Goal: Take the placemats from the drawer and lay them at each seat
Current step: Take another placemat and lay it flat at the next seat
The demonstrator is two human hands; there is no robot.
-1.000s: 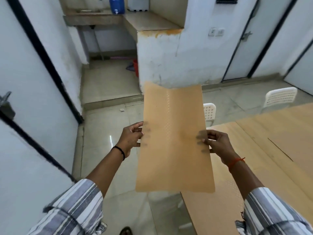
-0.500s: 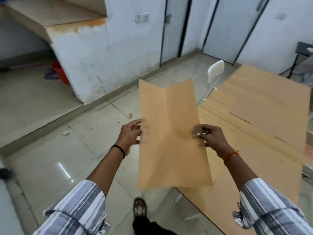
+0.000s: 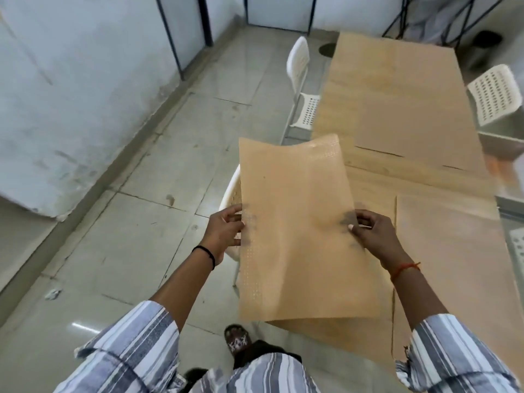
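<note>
I hold a tan perforated placemat (image 3: 297, 222) upright in front of me, above the floor beside the table. My left hand (image 3: 225, 229) pinches its left edge and my right hand (image 3: 371, 232) pinches its right edge. The wooden table (image 3: 377, 177) stretches ahead to the right. Tan placemats lie on it: a large one at the far end (image 3: 402, 109), one at the near right (image 3: 453, 251) and one at the near corner (image 3: 337, 336), partly hidden by the held mat.
A white plastic chair (image 3: 300, 80) stands at the table's left side, another (image 3: 494, 93) at its right. A third white chair (image 3: 231, 194) peeks out behind the held mat. Tiled floor (image 3: 141, 222) lies to my left, bounded by a white wall (image 3: 85, 80). My foot (image 3: 236, 338) is below.
My view has swung right and down, from the wall and counter to the table. Both hands keep the same grip on the placemat, which is now nearer the table.
</note>
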